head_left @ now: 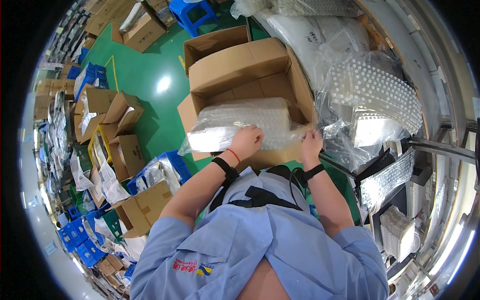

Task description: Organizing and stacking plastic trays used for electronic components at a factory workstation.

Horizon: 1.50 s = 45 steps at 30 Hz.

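Note:
A clear plastic bag [260,112] lies across the near side of an open cardboard box [240,67]. Inside the bag is a stack of see-through, dimpled plastic sheets or trays, with a white label-like patch at its left end. My left hand [246,142] rests against the bag's near edge, its fingers curled closed on the film. At the right end, my right hand [311,145] pinches the loose, gathered end of the bag. Part of the box's interior shows behind the bag; its bottom is mostly hidden.
Bags of clear dimpled trays [375,92] are piled to the right, beside a metal rack [445,150]. A blue plastic stool [192,15] stands beyond the box on the green floor [155,70]. Opened cartons [145,207] and blue crates [172,165] line the left.

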Motion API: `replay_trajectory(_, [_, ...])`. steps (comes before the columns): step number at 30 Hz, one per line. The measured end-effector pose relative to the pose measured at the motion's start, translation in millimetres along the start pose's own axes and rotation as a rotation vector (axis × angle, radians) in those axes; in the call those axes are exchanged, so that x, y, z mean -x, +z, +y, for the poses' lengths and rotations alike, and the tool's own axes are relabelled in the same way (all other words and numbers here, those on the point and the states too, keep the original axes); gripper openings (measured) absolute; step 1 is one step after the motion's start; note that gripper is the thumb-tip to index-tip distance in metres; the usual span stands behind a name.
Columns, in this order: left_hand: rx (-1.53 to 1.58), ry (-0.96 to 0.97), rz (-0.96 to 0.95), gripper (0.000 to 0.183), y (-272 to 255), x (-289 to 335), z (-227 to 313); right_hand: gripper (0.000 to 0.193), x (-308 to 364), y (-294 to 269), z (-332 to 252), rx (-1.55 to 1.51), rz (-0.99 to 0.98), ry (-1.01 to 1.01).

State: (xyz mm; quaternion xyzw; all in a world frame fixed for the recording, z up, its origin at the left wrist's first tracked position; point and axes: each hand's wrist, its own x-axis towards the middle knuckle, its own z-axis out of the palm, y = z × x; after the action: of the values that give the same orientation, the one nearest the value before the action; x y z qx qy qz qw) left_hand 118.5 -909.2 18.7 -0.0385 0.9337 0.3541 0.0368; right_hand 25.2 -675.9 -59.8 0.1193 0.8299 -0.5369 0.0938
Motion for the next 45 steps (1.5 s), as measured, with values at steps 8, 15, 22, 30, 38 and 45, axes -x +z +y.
replay_trajectory(8, [0.022, 0.029, 0.011, 0.008, 2, 1, -9, 0.030, 23, 7, -48, 0.255, 0.053, -0.374])
replay_trajectory(15, [-0.012, 0.049, -0.078, 0.005, 9, -1, -1, 0.042, -4, 42, -88, 0.678, -0.169, -0.897])
replay_trajectory(22, [0.037, 0.040, -0.081, 0.004, 3, 1, -4, 0.020, -43, 48, -66, 0.788, -0.559, -0.545])
replay_trajectory(30, [0.095, -0.009, -0.057, 0.003, -12, 3, -10, 0.020, -65, 39, -44, 0.695, -0.368, -0.471])
replay_trajectory(38, [0.091, -0.116, -0.118, 0.005, -39, 11, -26, 0.015, -75, 42, 23, 0.454, -0.115, -0.034])
replay_trajectory(45, [0.066, -0.058, -0.305, 0.011, -33, -13, -19, 0.030, -79, 30, 26, 0.519, -0.184, -0.238])
